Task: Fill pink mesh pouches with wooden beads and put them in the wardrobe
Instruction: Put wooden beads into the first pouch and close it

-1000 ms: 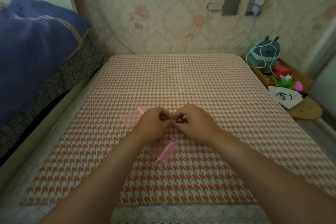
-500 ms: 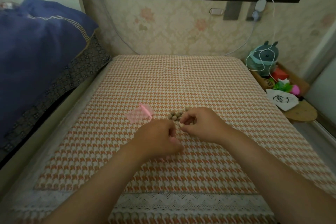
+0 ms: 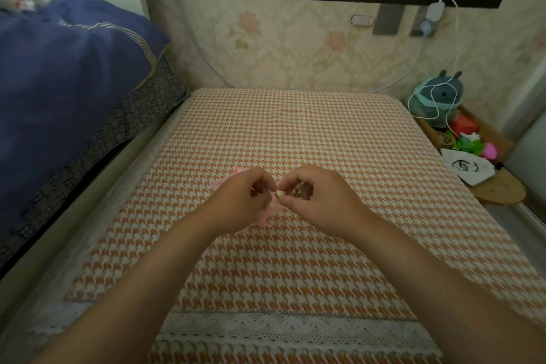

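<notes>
A small pale round wooden bead [image 3: 280,194], pinched between thumb and forefinger of your right hand [image 3: 320,201], sits just right of your left hand [image 3: 240,201], whose curled fingers grip a crumpled pink mesh pouch [image 3: 267,212] trailing toward you over the orange houndstooth bedcover [image 3: 295,269], its opening hidden from view.

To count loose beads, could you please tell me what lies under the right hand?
Under the right hand, a few beads show between its curled fingers; any others are covered.
</notes>
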Tool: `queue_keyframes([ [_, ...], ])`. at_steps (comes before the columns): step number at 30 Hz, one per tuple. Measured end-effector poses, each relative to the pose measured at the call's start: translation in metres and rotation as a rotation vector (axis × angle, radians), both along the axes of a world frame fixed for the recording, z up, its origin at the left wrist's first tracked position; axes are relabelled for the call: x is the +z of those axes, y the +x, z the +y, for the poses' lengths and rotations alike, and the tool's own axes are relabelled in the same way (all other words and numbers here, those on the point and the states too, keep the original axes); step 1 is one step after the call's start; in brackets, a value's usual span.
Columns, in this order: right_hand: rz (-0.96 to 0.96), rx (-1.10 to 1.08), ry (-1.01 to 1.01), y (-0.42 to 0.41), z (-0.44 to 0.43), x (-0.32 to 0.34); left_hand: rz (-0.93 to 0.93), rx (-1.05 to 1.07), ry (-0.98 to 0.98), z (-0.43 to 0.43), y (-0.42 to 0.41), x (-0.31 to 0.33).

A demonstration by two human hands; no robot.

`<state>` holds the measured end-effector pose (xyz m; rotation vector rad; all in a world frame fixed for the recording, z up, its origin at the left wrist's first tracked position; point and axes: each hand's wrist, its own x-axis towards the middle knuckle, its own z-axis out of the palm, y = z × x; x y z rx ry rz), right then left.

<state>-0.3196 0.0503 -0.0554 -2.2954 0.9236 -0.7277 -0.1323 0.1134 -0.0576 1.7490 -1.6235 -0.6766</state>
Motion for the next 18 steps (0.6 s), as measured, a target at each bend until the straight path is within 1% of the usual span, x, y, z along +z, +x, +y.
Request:
queue_keyframes([
  [2, 0.047, 0.028, -0.091, 0.006, 0.002, 0.0, 0.083, -0.001, 0.005, 0.0, 0.002, 0.003],
  [10, 0.25, -0.03, -0.344, 0.015, -0.005, -0.006, 0.239, 0.036, 0.08, -0.002, 0.009, 0.003],
  [12, 0.263, -0.043, -0.352, 0.018, -0.006, -0.005, 0.274, 0.035, 0.093, -0.002, 0.008, 0.005],
  [14, 0.306, -0.008, -0.337, 0.022, -0.008, -0.002, 0.289, 0.042, 0.091, -0.001, 0.007, 0.008],
  [18, 0.365, 0.054, -0.313, 0.021, -0.008, 0.003, 0.198, 0.092, 0.041, -0.001, 0.013, 0.01],
])
